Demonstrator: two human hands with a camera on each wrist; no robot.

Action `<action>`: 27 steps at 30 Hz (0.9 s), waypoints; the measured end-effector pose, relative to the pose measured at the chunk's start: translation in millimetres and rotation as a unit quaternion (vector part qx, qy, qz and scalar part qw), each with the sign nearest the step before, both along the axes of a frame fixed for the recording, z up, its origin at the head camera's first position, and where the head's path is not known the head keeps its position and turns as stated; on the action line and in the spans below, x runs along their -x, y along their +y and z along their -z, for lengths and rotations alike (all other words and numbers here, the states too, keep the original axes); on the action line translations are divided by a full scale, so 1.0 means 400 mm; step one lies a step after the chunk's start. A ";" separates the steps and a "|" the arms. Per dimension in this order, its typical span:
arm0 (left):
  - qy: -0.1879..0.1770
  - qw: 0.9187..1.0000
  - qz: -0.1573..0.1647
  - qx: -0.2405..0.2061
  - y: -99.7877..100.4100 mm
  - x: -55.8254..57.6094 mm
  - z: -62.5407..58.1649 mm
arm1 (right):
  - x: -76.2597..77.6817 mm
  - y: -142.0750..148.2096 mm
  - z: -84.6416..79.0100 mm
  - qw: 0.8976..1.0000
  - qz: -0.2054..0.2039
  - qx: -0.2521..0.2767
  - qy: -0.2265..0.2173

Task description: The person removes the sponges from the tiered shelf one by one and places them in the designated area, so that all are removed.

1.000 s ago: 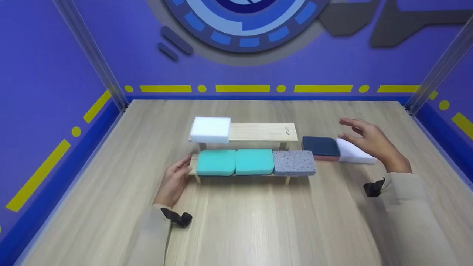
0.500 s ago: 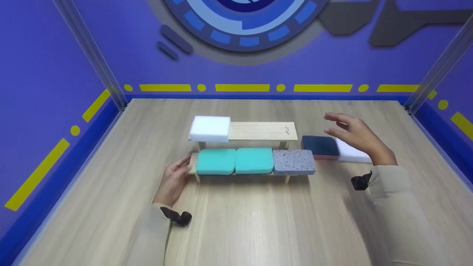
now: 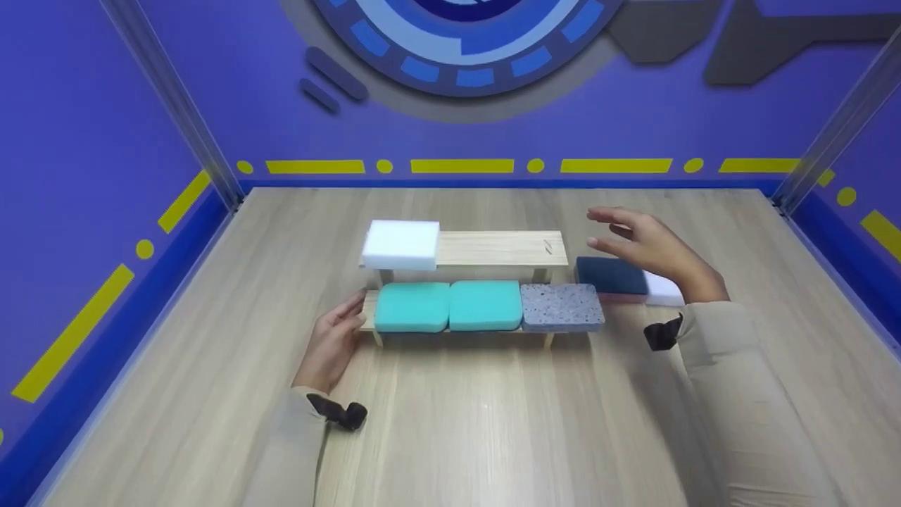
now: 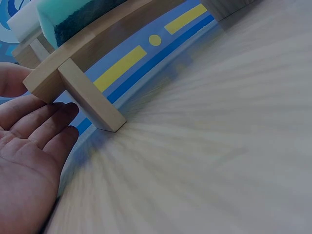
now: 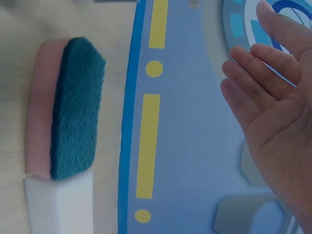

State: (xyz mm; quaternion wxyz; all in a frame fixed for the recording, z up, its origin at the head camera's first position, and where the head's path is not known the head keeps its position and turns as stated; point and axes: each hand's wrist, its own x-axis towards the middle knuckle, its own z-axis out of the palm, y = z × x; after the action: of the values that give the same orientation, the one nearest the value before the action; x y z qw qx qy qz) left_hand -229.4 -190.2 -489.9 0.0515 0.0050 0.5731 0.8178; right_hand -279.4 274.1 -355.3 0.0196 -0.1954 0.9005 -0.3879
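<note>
My left hand [image 3: 331, 348] holds the left end of a low wooden shelf [image 3: 369, 310]. In the left wrist view the thumb [image 4: 12, 80] is at the board's end, with the other fingers beneath. Along this shelf lie two turquoise sponges [image 3: 412, 308] [image 3: 486, 305] and a speckled grey block [image 3: 562, 308] at the right end. Behind it, a second, raised wooden shelf [image 3: 500, 248] carries a white sponge [image 3: 400, 244] on its left. My right hand [image 3: 651, 246], fingers relaxed and holding nothing, hovers above the table, right of the raised shelf.
Beneath the right hand, a sponge with a dark scouring pad and pinkish base [image 5: 78, 109] lies on the table [image 3: 450, 422]. A white block [image 5: 58, 204] lies against it. Blue patterned walls [image 3: 450, 141] enclose the table at the back and sides.
My right hand has moved left and slightly farther back, from over the white block toward the raised shelf. The left hand keeps its hold on the front shelf.
</note>
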 end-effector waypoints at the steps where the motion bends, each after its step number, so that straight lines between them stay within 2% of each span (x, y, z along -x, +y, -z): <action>1: -0.001 1.000 -0.002 -0.001 0.000 0.000 0.000 | 0.001 -0.007 -0.004 1.000 -0.005 0.001 -0.001; 10: -0.007 1.000 -0.003 -0.008 0.002 0.000 -0.001 | 0.010 -0.066 -0.023 1.000 -0.024 -0.005 -0.007; 21: -0.013 1.000 0.000 0.003 0.001 0.002 -0.003 | 0.020 -0.148 -0.036 0.997 -0.072 0.010 0.012; 27: -0.016 1.000 -0.004 0.008 0.002 0.004 -0.004 | 0.020 -0.200 -0.044 0.996 -0.090 -0.001 0.020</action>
State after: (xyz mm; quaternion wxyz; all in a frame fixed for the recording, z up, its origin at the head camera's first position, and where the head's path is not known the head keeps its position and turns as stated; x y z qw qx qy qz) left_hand -230.8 -189.4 -488.3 0.0578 -0.0110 0.5786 0.8135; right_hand -287.4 194.2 -337.6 0.0368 -0.2829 0.8799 -0.3801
